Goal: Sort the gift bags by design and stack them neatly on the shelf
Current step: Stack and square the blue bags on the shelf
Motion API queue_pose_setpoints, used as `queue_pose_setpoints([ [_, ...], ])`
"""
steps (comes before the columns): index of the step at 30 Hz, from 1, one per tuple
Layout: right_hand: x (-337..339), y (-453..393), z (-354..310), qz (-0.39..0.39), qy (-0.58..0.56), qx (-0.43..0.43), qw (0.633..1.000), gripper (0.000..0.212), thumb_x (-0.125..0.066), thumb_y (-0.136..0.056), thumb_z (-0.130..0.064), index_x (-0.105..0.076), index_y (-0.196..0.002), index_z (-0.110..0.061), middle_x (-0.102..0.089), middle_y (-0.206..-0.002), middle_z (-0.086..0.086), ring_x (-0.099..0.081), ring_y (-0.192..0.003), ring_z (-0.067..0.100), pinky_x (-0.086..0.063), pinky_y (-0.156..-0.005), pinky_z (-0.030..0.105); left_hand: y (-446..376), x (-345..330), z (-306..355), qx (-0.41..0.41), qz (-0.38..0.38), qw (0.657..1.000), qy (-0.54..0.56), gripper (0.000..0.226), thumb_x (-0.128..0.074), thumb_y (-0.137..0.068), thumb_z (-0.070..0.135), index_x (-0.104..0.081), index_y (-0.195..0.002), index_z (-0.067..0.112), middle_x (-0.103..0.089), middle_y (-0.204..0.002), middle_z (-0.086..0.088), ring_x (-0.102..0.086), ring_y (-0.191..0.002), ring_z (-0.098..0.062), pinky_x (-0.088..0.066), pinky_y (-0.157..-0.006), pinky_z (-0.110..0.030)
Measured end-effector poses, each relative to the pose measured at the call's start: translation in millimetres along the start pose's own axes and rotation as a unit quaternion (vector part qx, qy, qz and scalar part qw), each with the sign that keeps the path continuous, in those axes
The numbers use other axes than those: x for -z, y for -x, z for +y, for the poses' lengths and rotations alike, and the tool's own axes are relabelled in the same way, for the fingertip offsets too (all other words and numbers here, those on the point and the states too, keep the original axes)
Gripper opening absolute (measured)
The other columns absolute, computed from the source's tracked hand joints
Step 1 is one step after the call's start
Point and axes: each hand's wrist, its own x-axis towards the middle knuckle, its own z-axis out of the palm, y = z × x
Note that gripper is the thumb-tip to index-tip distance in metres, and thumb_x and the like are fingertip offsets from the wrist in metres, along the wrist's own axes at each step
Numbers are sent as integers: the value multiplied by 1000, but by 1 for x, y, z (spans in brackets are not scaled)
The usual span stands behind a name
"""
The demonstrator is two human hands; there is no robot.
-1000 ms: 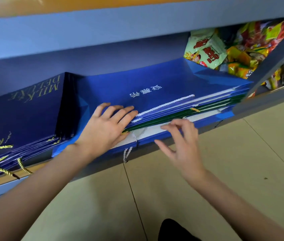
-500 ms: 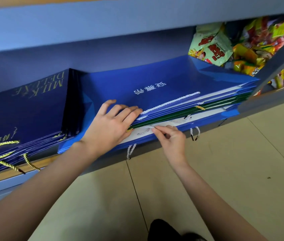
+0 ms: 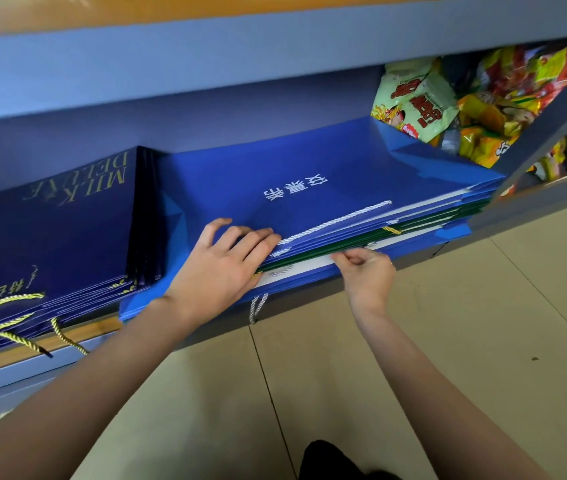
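A stack of flat bright blue gift bags with white lettering and white rope handles lies on the low shelf. Green bags are sandwiched lower in the stack, with a white-faced bag edge beneath them. To the left sits a pile of dark navy bags with gold lettering and yellow rope handles. My left hand rests flat on the front edge of the top blue bags. My right hand pinches the front edge of the lower bags under the green ones.
Colourful snack packets fill the shelf's right end behind a slanted grey post. A grey shelf board hangs close above. Beige tiled floor lies below, and a dark shoe tip shows at the bottom.
My right hand closed from spread fingers to a pinch on the lower bag edge and shifted slightly right. My left hand stayed on the stack.
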Motion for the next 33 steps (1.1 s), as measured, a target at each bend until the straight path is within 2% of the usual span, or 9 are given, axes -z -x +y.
queue_pose_setpoints([
  [3, 0, -2, 6, 50, -3, -6, 999, 36, -72, -79, -12, -46, -54, -20, -50, -54, -8, -54, -60, 18, -46, -80, 31, -1, 2, 0, 1, 3, 1000, -3, 45, -52, -90, 32, -44, -130, 12, -61, -122, -2, -59, -98, -23, -32, -99, -43],
  [5, 1, -3, 8, 58, -2, 5, 998, 41, -72, -78, -12, -42, -52, -24, -48, -52, -9, -54, -58, 18, -49, -76, 34, -1, 1, 0, 0, 3, 1000, 0, 48, -59, -88, 33, -44, -129, 12, -62, -121, -2, -59, -97, -24, -31, -98, -42],
  [9, 11, 8, 14, 28, 12, 6, 1000, 38, -71, -81, -15, -44, -55, -21, -48, -53, -8, -45, -51, 7, -42, -63, 27, 5, -6, 8, 9, -24, 999, 22, 64, -73, -75, 38, -44, -127, 14, -61, -120, -4, -53, -99, -25, -34, -92, -40],
  [13, 41, 9, 19, 49, -74, -8, 996, 26, -70, -81, -10, -52, -66, -20, -55, -62, -5, -50, -57, 3, -42, -65, 21, 8, -9, 13, 15, -41, 999, 26, 67, -73, -73, 40, -42, -126, 14, -60, -120, -5, -55, -100, -27, -44, -86, -41],
  [16, 48, 4, 14, 50, -150, -72, 985, 12, -72, -81, -13, -60, -82, -14, -63, -74, 2, -57, -67, 8, -44, -69, 21, 6, -7, 15, 24, -42, 998, 27, 67, -74, -69, 38, -43, -124, 13, -61, -117, -6, -56, -98, -28, -46, -85, -41],
  [19, 41, 3, 6, 32, -200, -167, 965, 13, -71, -82, -18, -62, -88, -12, -67, -77, 1, -55, -63, 9, -46, -69, 21, -2, -6, 21, 52, -36, 998, 31, 64, -75, -62, 31, -45, -115, 13, -62, -108, -7, -58, -89, -29, -46, -83, -41],
  [24, 35, 10, -6, 32, -272, -269, 923, 21, -72, -81, -20, -57, -67, -14, -62, -76, -1, -51, -85, 13, -44, -87, 31, -4, -8, 23, 58, -35, 998, 16, 59, -76, -68, 36, -45, -113, 13, -61, -106, -6, -57, -87, -29, -43, -86, -44],
  [28, 38, 8, -11, -3, -306, -326, 894, 20, -70, -83, -19, -55, -72, -13, -47, -64, -1, -37, -55, 10, -36, -56, 24, -4, -5, 22, 49, -26, 998, 5, 58, -76, -70, 36, -46, -113, 12, -61, -105, -6, -57, -87, -28, -38, -89, -44],
  [33, 39, -2, -16, -42, -318, -349, 880, 18, -69, -84, -15, -54, -75, -12, -44, -58, -3, -31, -46, 9, -31, -49, 21, -8, 0, 16, 41, -6, 999, 2, 53, -75, -73, 34, -48, -112, 11, -63, -106, -4, -59, -88, -27, -36, -94, -47],
])
